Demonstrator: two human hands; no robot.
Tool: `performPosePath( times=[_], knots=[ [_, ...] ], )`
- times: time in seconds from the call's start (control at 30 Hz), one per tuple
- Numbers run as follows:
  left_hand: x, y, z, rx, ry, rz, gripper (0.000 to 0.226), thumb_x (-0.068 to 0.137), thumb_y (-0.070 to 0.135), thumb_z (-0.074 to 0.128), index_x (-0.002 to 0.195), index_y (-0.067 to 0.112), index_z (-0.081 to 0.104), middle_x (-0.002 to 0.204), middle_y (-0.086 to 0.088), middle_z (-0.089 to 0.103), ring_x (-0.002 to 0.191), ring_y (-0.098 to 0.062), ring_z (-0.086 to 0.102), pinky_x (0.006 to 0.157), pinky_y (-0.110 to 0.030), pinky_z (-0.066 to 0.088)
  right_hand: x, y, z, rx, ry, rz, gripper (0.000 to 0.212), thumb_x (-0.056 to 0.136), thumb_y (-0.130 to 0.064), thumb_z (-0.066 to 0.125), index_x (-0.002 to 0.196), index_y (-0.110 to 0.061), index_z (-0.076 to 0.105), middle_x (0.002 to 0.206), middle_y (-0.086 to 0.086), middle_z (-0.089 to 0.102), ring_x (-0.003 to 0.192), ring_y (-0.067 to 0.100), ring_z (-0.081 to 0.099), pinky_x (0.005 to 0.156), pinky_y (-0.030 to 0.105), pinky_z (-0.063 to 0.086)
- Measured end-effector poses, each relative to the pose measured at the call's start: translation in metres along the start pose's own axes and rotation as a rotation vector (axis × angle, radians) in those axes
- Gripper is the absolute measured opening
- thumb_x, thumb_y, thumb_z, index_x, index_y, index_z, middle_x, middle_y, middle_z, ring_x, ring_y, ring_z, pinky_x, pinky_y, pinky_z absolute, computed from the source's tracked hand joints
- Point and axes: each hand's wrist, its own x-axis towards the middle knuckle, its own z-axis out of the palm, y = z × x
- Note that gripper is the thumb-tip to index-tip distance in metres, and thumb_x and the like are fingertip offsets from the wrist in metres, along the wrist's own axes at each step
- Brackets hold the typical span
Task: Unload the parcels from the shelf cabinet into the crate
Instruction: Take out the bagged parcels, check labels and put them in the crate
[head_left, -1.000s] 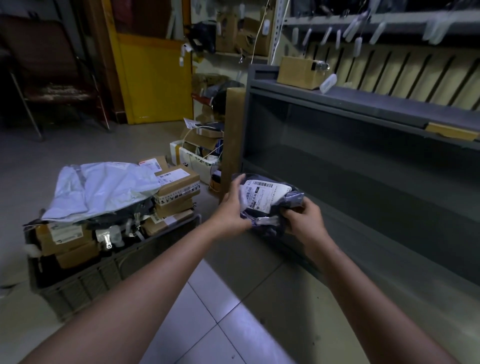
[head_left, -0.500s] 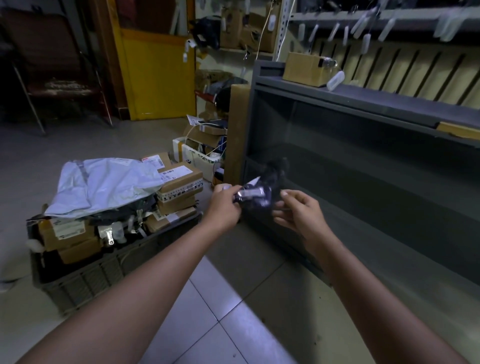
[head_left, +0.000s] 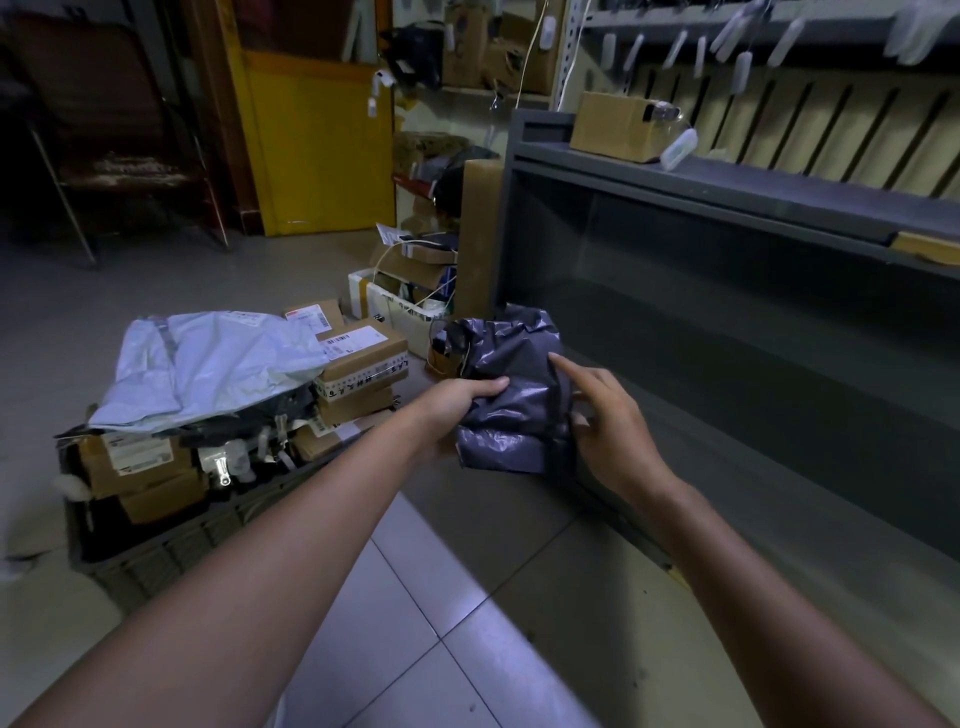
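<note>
A dark grey plastic-wrapped parcel (head_left: 511, 395) hangs in the air in front of the grey shelf cabinet (head_left: 727, 197), its plain side up. My left hand (head_left: 457, 410) grips its left edge, thumb on top. My right hand (head_left: 605, 421) is at the parcel's right edge with the index finger stretched out on top of it; how the other fingers lie is hidden. To the left on the floor stands the dark crate (head_left: 156, 551), piled with brown boxes and a large pale mailer bag (head_left: 208, 364).
A cardboard box (head_left: 618, 127) sits on the cabinet's top. The cabinet's lower shelf looks bare. More boxes and a white bin (head_left: 400, 306) crowd the floor by the cabinet's left end. A yellow door (head_left: 317, 140) stands behind.
The parcel has been turned over: its white label faced up a second ago, now the plain dark side shows. Both hands have moved slightly left, towards the crate.
</note>
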Motion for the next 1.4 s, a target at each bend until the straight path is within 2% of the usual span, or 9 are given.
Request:
performPosePath(
  times=[0.17, 0.43, 0.53, 0.63, 0.77, 1.03, 1.17, 1.27, 1.4],
  knots=[
    [-0.005, 0.001, -0.008, -0.013, -0.026, -0.076, 0.04, 0.09, 0.029, 0.068, 0.124, 0.011, 0.059, 0.102, -0.012, 0.076, 0.088, -0.027, 0.072, 0.092, -0.041, 0.055, -0.004, 0.002, -0.01, -0.187, -0.028, -0.1, 0.083, 0.084, 0.007, 0.066, 0.151, -0.032, 0.038, 0.142, 0.002, 0.042, 0.128, 0.021, 0.048, 0.101, 0.038, 0.049],
    [-0.012, -0.001, -0.005, 0.044, -0.003, -0.118, 0.036, 0.092, 0.045, 0.064, 0.116, 0.019, 0.062, 0.1, -0.01, 0.076, 0.089, -0.026, 0.073, 0.075, -0.038, 0.06, -0.002, -0.004, -0.006, -0.206, 0.038, -0.177, 0.044, 0.084, 0.008, 0.064, 0.123, -0.01, 0.068, 0.139, 0.015, 0.049, 0.116, 0.028, 0.058, 0.094, 0.033, 0.05],
    [-0.009, -0.005, -0.011, 0.242, 0.067, -0.092, 0.04, 0.096, 0.042, 0.06, 0.123, 0.013, 0.061, 0.121, -0.015, 0.067, 0.11, -0.033, 0.065, 0.086, -0.043, 0.057, 0.003, -0.005, -0.005, -0.134, 0.055, -0.141, 0.031, 0.086, 0.003, 0.066, 0.113, -0.011, 0.07, 0.126, 0.012, 0.059, 0.112, 0.03, 0.06, 0.092, 0.041, 0.052],
    [-0.014, -0.008, -0.019, 0.36, 0.121, -0.143, 0.051, 0.097, 0.06, 0.043, 0.116, 0.018, 0.065, 0.116, -0.004, 0.069, 0.106, -0.026, 0.063, 0.078, -0.043, 0.057, 0.006, -0.013, -0.006, 0.011, 0.025, 0.002, 0.025, 0.092, -0.009, 0.065, 0.094, -0.033, 0.06, 0.102, -0.004, 0.066, 0.095, 0.017, 0.064, 0.08, 0.039, 0.054],
    [-0.014, -0.007, -0.024, 0.639, 0.228, -0.162, 0.051, 0.102, 0.056, 0.034, 0.134, 0.022, 0.054, 0.126, -0.006, 0.063, 0.109, -0.028, 0.058, 0.088, -0.046, 0.051, 0.01, -0.018, -0.003, 0.185, 0.03, 0.133, 0.021, 0.097, -0.016, 0.061, 0.084, -0.032, 0.057, 0.081, -0.011, 0.065, 0.075, -0.003, 0.06, 0.068, 0.031, 0.052],
    [-0.007, 0.004, -0.029, 0.763, 0.448, 0.174, 0.016, 0.101, 0.022, 0.048, 0.107, 0.02, 0.063, 0.116, -0.009, 0.067, 0.1, -0.025, 0.064, 0.084, -0.036, 0.048, 0.019, -0.021, 0.003, 0.308, 0.037, 0.229, 0.009, 0.097, -0.032, 0.059, 0.088, -0.033, 0.057, 0.096, 0.003, 0.07, 0.094, 0.027, 0.068, 0.079, 0.059, 0.054],
    [-0.012, 0.01, -0.027, 0.561, 0.286, 0.325, 0.071, 0.089, 0.004, 0.066, 0.148, 0.029, 0.035, 0.128, 0.006, 0.05, 0.12, -0.013, 0.049, 0.082, -0.023, 0.046, 0.016, -0.023, 0.006, 0.254, 0.014, 0.241, 0.009, 0.098, -0.023, 0.059, 0.09, -0.026, 0.057, 0.093, 0.005, 0.067, 0.092, 0.026, 0.065, 0.08, 0.056, 0.054],
    [-0.014, 0.015, -0.023, 0.659, 0.243, 0.536, 0.111, 0.077, 0.018, 0.084, 0.153, 0.047, 0.008, 0.154, 0.009, 0.029, 0.136, -0.013, 0.032, 0.103, -0.038, 0.041, 0.013, -0.024, 0.008, 0.206, -0.054, 0.219, 0.005, 0.099, -0.026, 0.058, 0.094, -0.026, 0.058, 0.09, 0.001, 0.067, 0.088, 0.021, 0.065, 0.077, 0.05, 0.054],
    [-0.006, 0.019, -0.018, 0.784, 0.238, 0.596, 0.08, 0.08, 0.018, 0.081, 0.144, 0.044, 0.041, 0.136, 0.003, 0.056, 0.126, -0.019, 0.052, 0.096, -0.037, 0.051, 0.011, -0.027, 0.013, 0.142, -0.111, 0.179, 0.007, 0.099, -0.028, 0.059, 0.093, -0.027, 0.056, 0.083, 0.001, 0.066, 0.079, 0.022, 0.061, 0.067, 0.043, 0.05]
  ],
)
